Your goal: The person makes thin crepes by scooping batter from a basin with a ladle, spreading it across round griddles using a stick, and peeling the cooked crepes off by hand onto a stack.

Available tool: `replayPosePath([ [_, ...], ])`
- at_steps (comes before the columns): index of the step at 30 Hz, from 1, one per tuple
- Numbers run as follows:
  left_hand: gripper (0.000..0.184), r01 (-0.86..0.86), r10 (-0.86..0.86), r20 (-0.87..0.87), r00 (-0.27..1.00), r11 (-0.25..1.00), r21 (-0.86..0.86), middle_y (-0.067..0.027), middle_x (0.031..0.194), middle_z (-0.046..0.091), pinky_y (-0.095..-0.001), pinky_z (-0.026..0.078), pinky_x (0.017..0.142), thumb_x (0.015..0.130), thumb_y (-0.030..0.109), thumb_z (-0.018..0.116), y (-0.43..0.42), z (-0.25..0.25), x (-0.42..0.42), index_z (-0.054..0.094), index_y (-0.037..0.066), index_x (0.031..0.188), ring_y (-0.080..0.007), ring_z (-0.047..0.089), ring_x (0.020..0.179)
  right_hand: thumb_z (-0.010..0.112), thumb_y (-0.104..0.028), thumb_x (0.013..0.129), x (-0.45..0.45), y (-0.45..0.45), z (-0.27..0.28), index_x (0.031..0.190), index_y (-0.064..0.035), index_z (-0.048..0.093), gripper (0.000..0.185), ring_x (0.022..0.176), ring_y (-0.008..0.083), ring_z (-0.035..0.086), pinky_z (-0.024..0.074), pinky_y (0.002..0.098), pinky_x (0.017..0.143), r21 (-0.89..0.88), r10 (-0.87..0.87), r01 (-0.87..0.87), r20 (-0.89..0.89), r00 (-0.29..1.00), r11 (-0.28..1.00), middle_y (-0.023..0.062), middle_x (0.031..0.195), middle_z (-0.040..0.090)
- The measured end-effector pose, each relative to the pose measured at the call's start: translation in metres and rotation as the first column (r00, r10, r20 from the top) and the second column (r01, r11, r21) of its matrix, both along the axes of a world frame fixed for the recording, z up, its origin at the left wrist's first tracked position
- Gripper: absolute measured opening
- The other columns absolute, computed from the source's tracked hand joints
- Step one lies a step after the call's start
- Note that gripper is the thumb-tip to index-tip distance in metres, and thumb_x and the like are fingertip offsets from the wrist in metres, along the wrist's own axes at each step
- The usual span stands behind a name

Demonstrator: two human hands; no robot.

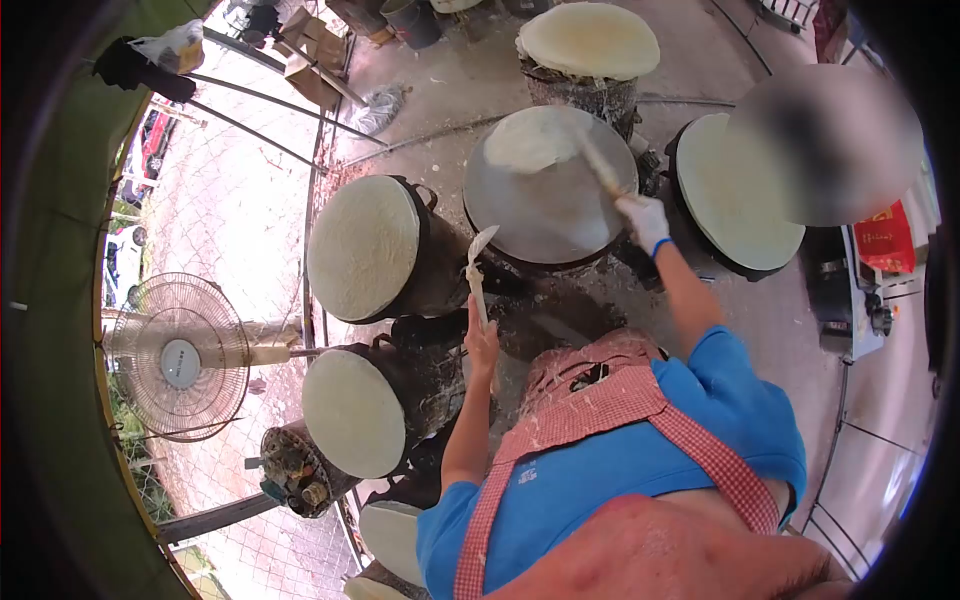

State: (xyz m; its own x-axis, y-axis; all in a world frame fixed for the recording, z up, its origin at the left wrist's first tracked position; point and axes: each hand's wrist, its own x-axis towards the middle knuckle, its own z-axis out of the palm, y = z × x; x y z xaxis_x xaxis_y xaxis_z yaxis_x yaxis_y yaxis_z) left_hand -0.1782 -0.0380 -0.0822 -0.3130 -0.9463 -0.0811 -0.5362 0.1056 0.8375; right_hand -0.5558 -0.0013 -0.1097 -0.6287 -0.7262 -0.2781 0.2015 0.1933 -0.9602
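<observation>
My right hand (643,219), in a white glove with a blue band at the wrist, is closed around the handle of a batter spreader (600,165). The spreader's blurred far end is over the round griddle (545,220), beside a pale patch of batter (528,142) on its upper part. Lower and to the left, my left hand (481,345) is bare and grips a ladle (477,268) by its light handle. Whitish batter clings to the ladle, which is held upright near the griddle's left edge.
Batter-covered griddles stand around me: one upper left (362,250), one lower left (353,413), one right (735,200), one at the back (590,40). A fan (180,360) stands left, near a bin of scraps (297,470). Another person's blurred head (825,145) is at right.
</observation>
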Motion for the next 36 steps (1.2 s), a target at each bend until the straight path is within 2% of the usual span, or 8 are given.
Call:
replayPosePath([
  [2, 0.068, 0.008, -0.009, -0.010, 1.000, 0.994, -0.113, -0.0128, 0.126, 0.047, -0.0291, 0.043, 0.079, 0.073, -0.001, 0.051, 0.000, -0.007, -0.001, 0.028, 0.012, 0.136, -0.0242, 0.057, 0.092, 0.067, -0.019, 0.071, 0.046, -0.006, 0.042, 0.088, -0.0053, 0.067, 0.022, 0.039, 0.0082, 0.041, 0.0294, 0.0235, 0.037, 0.054, 0.112, -0.131, 0.271, 0.956, 0.990, 0.0004, 0.057, 0.054],
  [7, 0.069, -0.077, 0.078, 0.007, 0.997, 0.995, -0.056, -0.0145, 0.116, 0.054, -0.0285, 0.047, 0.053, 0.074, -0.002, 0.050, 0.005, -0.011, -0.006, 0.028, 0.018, 0.136, -0.0187, 0.056, 0.059, 0.064, -0.018, 0.074, -0.019, 0.000, 0.066, 0.088, -0.0060, 0.065, 0.019, 0.038, 0.0079, 0.039, 0.0240, 0.0236, 0.034, 0.073, 0.305, -0.318, 0.153, 0.940, 0.945, -0.0020, 0.051, 0.047],
  [10, 0.068, -0.111, 0.114, -0.032, 0.993, 0.990, 0.088, -0.0094, 0.071, 0.054, -0.0273, 0.038, 0.038, 0.075, 0.002, 0.048, 0.012, 0.000, -0.020, 0.025, 0.018, 0.137, -0.0130, 0.047, 0.044, 0.064, -0.023, 0.077, -0.059, -0.014, 0.039, 0.098, -0.0078, 0.063, 0.025, 0.036, 0.0079, 0.037, 0.0228, 0.0236, 0.032, 0.088, 0.104, -0.130, 0.257, 0.961, 0.988, -0.0004, 0.050, 0.047],
  [17, 0.069, -0.290, 0.388, -0.189, 0.902, 0.869, 0.401, -0.0032, 0.062, 0.046, -0.0250, 0.031, 0.033, 0.077, 0.000, 0.047, 0.052, 0.019, -0.021, 0.022, 0.020, 0.138, -0.0098, 0.038, 0.037, 0.064, -0.018, 0.076, -0.073, -0.018, 0.066, 0.095, -0.0075, 0.065, 0.022, 0.033, 0.0077, 0.035, 0.0222, 0.0228, 0.031, 0.136, 0.438, -0.522, 0.393, 0.809, 0.842, 0.0005, 0.048, 0.046],
  [22, 0.069, -0.337, 0.603, -0.195, 0.773, 0.652, 0.679, -0.0007, 0.053, 0.038, -0.0241, 0.029, 0.029, 0.079, 0.000, 0.046, 0.081, 0.028, -0.023, 0.018, 0.022, 0.138, -0.0090, 0.035, 0.034, 0.065, -0.023, 0.074, -0.090, -0.059, 0.041, 0.093, -0.0069, 0.063, 0.025, 0.033, 0.0084, 0.037, 0.0253, 0.0237, 0.030, 0.160, 0.407, -0.466, 0.299, 0.863, 0.870, 0.0014, 0.048, 0.045],
  [27, 0.070, -0.280, 0.681, -0.287, 0.674, 0.595, 0.754, -0.0010, 0.053, 0.037, -0.0239, 0.027, 0.029, 0.080, -0.001, 0.045, 0.109, 0.022, -0.021, 0.013, 0.021, 0.138, -0.0096, 0.034, 0.035, 0.066, -0.021, 0.074, -0.089, -0.037, 0.041, 0.090, -0.0042, 0.064, 0.024, 0.032, 0.0090, 0.038, 0.0254, 0.0238, 0.028, 0.169, 0.593, -0.664, 0.330, 0.734, 0.728, 0.0012, 0.047, 0.046],
  [31, 0.071, -0.301, 0.731, -0.255, 0.633, 0.535, 0.790, -0.0015, 0.055, 0.039, -0.0242, 0.027, 0.030, 0.080, -0.001, 0.044, 0.122, 0.022, -0.014, 0.013, 0.023, 0.138, -0.0096, 0.035, 0.037, 0.066, -0.017, 0.074, -0.118, -0.086, 0.071, 0.087, -0.0050, 0.065, 0.018, 0.033, 0.0099, 0.040, 0.0264, 0.0241, 0.030, 0.063, 0.420, -0.460, 0.315, 0.851, 0.886, 0.0007, 0.048, 0.048],
  [36, 0.071, -0.266, 0.831, -0.274, 0.485, 0.438, 0.858, -0.0019, 0.058, 0.041, -0.0244, 0.026, 0.030, 0.081, -0.001, 0.046, 0.129, 0.023, -0.018, 0.012, 0.024, 0.138, -0.0096, 0.035, 0.038, 0.068, -0.016, 0.071, -0.091, -0.073, 0.059, 0.101, -0.0034, 0.064, 0.032, 0.038, 0.0078, 0.041, 0.0289, 0.0233, 0.035, 0.179, 0.631, -0.730, 0.397, 0.667, 0.659, 0.0019, 0.056, 0.053],
])
